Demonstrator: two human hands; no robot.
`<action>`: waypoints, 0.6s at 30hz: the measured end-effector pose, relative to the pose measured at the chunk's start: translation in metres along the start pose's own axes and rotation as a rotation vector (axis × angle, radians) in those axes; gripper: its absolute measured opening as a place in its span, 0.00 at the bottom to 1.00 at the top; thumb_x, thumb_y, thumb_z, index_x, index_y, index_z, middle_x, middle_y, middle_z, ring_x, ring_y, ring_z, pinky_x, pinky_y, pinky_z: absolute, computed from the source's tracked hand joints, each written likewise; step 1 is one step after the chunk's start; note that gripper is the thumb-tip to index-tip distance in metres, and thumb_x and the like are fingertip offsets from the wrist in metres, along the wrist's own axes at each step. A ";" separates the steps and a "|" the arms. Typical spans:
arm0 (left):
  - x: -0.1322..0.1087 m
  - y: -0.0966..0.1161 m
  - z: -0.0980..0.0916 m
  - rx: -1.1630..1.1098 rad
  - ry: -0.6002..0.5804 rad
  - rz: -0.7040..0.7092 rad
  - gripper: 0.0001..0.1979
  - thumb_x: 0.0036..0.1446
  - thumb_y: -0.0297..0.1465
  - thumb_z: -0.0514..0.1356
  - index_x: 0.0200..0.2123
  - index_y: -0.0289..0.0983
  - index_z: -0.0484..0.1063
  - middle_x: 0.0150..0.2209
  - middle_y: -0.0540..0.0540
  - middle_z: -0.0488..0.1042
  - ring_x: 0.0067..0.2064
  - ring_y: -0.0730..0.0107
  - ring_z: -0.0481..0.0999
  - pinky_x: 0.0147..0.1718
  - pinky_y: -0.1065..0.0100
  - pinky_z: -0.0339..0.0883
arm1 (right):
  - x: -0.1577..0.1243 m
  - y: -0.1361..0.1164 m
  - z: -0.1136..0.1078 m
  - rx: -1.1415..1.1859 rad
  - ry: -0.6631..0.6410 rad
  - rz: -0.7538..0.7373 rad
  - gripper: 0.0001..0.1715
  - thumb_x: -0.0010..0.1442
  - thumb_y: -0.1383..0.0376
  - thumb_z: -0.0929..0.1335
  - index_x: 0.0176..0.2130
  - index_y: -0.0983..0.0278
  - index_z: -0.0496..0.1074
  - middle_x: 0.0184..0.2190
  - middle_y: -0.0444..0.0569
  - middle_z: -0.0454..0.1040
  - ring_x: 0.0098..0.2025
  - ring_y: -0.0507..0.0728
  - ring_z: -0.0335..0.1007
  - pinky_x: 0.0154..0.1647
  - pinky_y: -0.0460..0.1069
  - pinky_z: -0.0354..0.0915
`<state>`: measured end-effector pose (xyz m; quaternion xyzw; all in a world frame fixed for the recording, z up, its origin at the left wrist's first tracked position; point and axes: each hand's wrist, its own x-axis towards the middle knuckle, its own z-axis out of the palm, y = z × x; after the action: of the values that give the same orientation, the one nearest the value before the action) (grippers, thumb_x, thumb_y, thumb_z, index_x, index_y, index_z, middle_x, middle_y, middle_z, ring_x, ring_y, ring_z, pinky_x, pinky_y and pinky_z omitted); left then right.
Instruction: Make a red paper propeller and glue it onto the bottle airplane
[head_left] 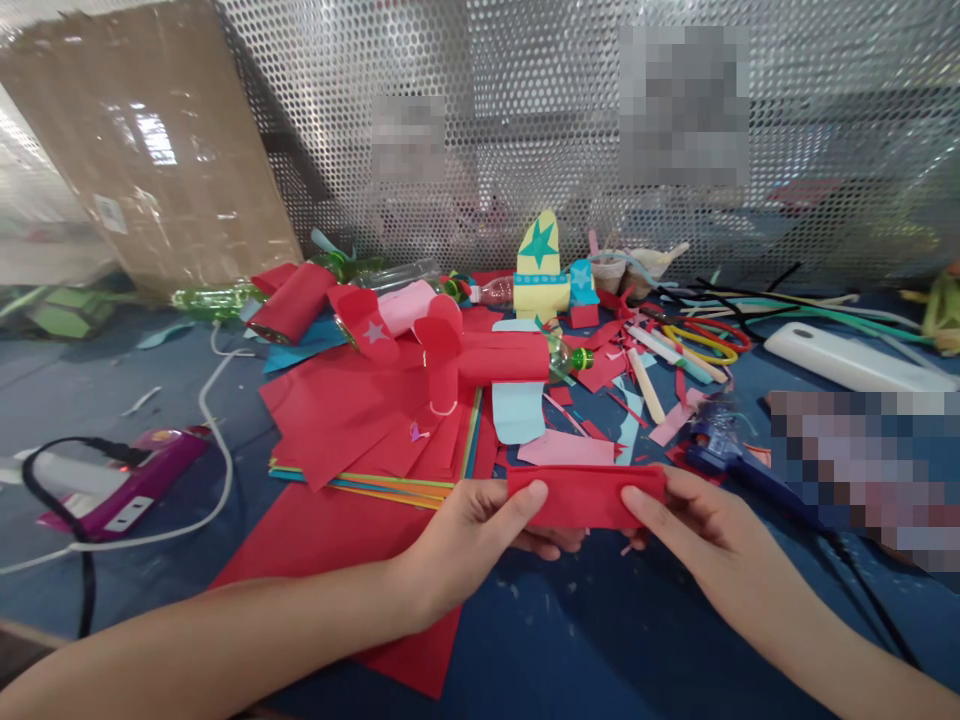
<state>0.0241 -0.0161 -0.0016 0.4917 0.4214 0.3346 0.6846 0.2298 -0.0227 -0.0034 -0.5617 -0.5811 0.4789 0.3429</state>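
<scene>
A folded strip of red paper [586, 496] is held level over the blue table, low in the middle of the view. My left hand [480, 535] pinches its left end, thumb on top and fingers underneath. Its right end sits in my right hand [694, 530], pinched the same way. Just behind lie a stack of coloured paper sheets [360, 430] topped with red, and a bottle wrapped in red paper with fins [487, 358]. A large red sheet [315, 545] lies under my left forearm.
A blue glue gun [724, 455] lies right of the strip, its cord running to the lower right. Scissors [701, 340], sticks and paper scraps sit behind it. More paper rockets [544, 270] stand at the back. A purple device [131, 490] with cables is at left, cardboard [157, 140] against the mesh wall.
</scene>
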 end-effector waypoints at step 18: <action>-0.002 0.007 -0.004 0.186 -0.025 0.023 0.21 0.54 0.46 0.57 0.29 0.32 0.74 0.26 0.42 0.78 0.28 0.67 0.78 0.27 0.71 0.69 | -0.003 0.000 0.004 -0.002 0.097 0.014 0.16 0.54 0.52 0.68 0.37 0.60 0.70 0.22 0.44 0.75 0.23 0.55 0.73 0.23 0.45 0.71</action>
<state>0.0196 -0.0144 0.0048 0.5621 0.4365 0.2955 0.6374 0.2266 -0.0260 -0.0037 -0.5887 -0.5602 0.4530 0.3667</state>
